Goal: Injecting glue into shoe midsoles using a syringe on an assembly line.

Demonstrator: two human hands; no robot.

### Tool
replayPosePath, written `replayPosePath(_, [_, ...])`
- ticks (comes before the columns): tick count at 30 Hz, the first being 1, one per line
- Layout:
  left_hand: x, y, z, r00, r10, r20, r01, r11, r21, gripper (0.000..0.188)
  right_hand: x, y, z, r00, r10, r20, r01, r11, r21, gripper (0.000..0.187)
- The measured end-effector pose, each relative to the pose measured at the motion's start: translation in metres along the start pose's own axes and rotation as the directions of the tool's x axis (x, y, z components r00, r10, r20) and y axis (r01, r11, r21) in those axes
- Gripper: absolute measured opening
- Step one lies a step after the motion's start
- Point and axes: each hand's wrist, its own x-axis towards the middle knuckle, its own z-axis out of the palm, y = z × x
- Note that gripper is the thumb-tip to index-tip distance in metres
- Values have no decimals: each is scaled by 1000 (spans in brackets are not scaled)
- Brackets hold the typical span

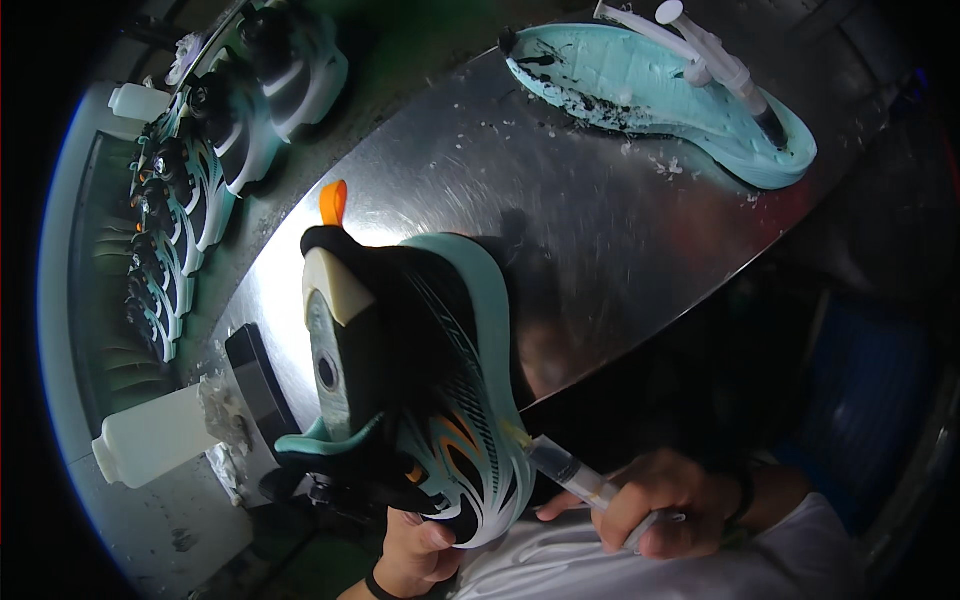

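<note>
A left hand [425, 545] grips the near end of a teal, black and white shoe [430, 390] from below, fingers closed on it, while the right hand [655, 500], just right of the shoe, pinches a clear syringe [570, 470] whose tip touches the shoe's right edge. The shoe's long axis runs away from the hands across the steel counter [600, 220]. Beyond the shoe lies a teal sole [640, 85]; far left of it, a row of matching shoes [190, 200].
</note>
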Motion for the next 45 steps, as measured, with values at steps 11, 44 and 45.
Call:
replayPosePath(11, [7, -6, 21, 996, -82, 17, 83, 994, -67, 69, -19, -20, 13, 998, 16, -66, -18, 1000, -22, 22])
replayPosePath(44, [70, -26, 112, 930, -139, 340, 263, 899, -351, 71, -46, -60, 30, 922, -237, -305, 157, 952, -264, 21])
replayPosePath(45, [72, -27, 113, 918, -126, 376, 268, 895, -356, 68, -47, -59, 30, 916, -252, -311, 170, 948, -269, 23])
